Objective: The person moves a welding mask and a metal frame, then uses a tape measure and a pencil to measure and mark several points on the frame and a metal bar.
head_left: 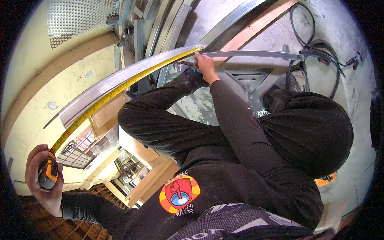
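My left hand (42, 180), out at the lower left, is wrapped around an orange and black tape measure (49, 172). Its yellow blade (120, 84) is pulled out along a silver metal bar (108, 82), running up and right. At the blade's far end, my right hand (206, 68) pinches it with the fingertips, where the bar meets other metal lengths. A second metal bar (232, 22) continues toward the top right. From beside my right fingers, a thin metal strip (256, 53) stretches right. The hook on the blade is too small to make out.
My bent knees (312, 128) frame the work. Black cable loops (320, 44) lie on the grey floor (340, 32) at the right. A pinkish board (260, 30) lies under the bars. Several metal lengths (160, 28) and a perforated sheet (80, 18) are at the upper left.
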The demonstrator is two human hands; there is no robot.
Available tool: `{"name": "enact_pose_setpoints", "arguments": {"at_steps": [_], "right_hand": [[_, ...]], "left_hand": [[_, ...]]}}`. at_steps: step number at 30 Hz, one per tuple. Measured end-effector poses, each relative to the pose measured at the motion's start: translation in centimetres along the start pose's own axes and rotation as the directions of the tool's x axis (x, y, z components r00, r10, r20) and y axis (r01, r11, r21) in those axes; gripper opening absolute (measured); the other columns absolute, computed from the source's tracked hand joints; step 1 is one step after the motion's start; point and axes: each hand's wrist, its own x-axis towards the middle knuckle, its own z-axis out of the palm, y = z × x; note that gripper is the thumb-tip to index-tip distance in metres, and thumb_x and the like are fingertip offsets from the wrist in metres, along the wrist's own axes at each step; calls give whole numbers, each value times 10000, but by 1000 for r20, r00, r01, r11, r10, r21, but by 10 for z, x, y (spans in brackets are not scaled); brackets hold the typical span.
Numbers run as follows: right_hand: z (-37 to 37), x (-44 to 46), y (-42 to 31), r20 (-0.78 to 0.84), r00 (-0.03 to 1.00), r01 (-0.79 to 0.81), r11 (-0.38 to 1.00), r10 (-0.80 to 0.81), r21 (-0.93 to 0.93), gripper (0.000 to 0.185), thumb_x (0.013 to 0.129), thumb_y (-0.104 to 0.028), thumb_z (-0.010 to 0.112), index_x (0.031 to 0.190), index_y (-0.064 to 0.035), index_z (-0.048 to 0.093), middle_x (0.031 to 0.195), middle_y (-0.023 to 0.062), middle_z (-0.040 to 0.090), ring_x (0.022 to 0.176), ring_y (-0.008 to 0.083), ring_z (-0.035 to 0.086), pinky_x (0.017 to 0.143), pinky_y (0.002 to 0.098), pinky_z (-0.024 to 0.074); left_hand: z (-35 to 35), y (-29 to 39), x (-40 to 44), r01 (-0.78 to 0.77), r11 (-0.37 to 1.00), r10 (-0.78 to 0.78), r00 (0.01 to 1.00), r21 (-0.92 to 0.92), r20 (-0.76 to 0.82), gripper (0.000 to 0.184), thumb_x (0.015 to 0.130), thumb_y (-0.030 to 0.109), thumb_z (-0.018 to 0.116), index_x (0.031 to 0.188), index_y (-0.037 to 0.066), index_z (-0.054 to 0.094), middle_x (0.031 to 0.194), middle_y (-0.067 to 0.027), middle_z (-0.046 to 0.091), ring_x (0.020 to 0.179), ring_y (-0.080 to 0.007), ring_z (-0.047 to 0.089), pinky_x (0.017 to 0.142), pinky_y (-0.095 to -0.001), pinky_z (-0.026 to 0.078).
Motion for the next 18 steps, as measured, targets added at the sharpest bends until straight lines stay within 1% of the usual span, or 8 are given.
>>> {"name": "enact_pose_setpoints", "arguments": {"at_steps": [4, 8, 11, 12, 13, 14, 16, 18], "right_hand": [[2, -14, -20, 67, 987, -155, 961, 144, 231, 423, 902, -483, 581, 937, -63, 618, 682, 31, 616, 555, 125, 581, 484, 237, 408], [5, -18, -27, 92, 989, -137, 968, 120, 212, 444, 905, -506, 559, 934, -67, 620, 675, 21, 615, 556, 118, 588, 478, 224, 398], [6, -6, -18, 88, 991, -114, 983, 102, 144, 443, 892, -494, 573, 947, -57, 621, 698, 67, 645, 599, 179, 616, 525, 284, 451], [6, -1, -13, -91, 994, 50, 989, -63, -142, 405, 888, -448, 579, 963, -52, 622, 724, 103, 659, 647, 241, 634, 584, 340, 477], [6, -3, -15, -210, 940, 154, 886, -267, -436, 369, 885, -401, 586, 979, -47, 623, 750, 139, 674, 694, 303, 652, 644, 395, 504], [5, -5, -17, -211, 940, 157, 887, -269, -435, 369, 885, -401, 586, 979, -47, 623, 750, 139, 674, 694, 303, 652, 644, 395, 504], [2, -9, -22, -361, 837, 121, 782, -412, -612, 247, 902, -225, 530, 984, -19, 637, 862, 271, 656, 838, 457, 630, 801, 518, 480], [-4, -16, -28, -351, 837, 145, 788, -420, -598, 297, 889, -241, 527, 1100, -49, 608, 927, 247, 663, 889, 437, 631, 811, 502, 482]], "left_hand": [[-1, 5, -6, -31, 999, 32, 999, 12, -43, 396, 693, -31, 668, 1083, 2, 604, 1174, -208, 576, 1003, -252, 596, 858, -325, 480], [-3, 7, -12, -97, 995, 96, 995, 32, 28, 402, 716, -16, 662, 1115, 7, 608, 1202, -216, 560, 1044, -280, 579, 880, -350, 482], [-1, 6, -16, -156, 986, 154, 987, 65, 37, 387, 765, 43, 642, 1150, 17, 611, 1236, -221, 538, 1087, -306, 562, 891, -367, 486], [-1, 5, -17, -184, 977, 181, 983, 105, 39, 383, 791, 96, 636, 1166, 19, 613, 1246, -225, 530, 1089, -311, 562, 880, -368, 494], [-2, 4, -17, -185, 977, 182, 983, 106, 39, 383, 791, 96, 636, 1166, 19, 613, 1246, -225, 530, 1089, -311, 562, 880, -368, 494], [-3, 4, -18, -201, 973, 195, 979, 116, 63, 394, 812, 156, 623, 1182, 22, 611, 1250, -227, 526, 1094, -314, 560, 870, -366, 498], [-7, 4, -20, -221, 967, 212, 974, 127, 85, 413, 833, 216, 611, 1198, 24, 608, 1253, -230, 522, 1099, -317, 558, 861, -363, 503], [-8, 5, -23, -226, 967, 213, 971, 119, 112, 437, 841, 268, 602, 1204, 25, 607, 1250, -232, 522, 1103, -322, 554, 849, -362, 508]]}}
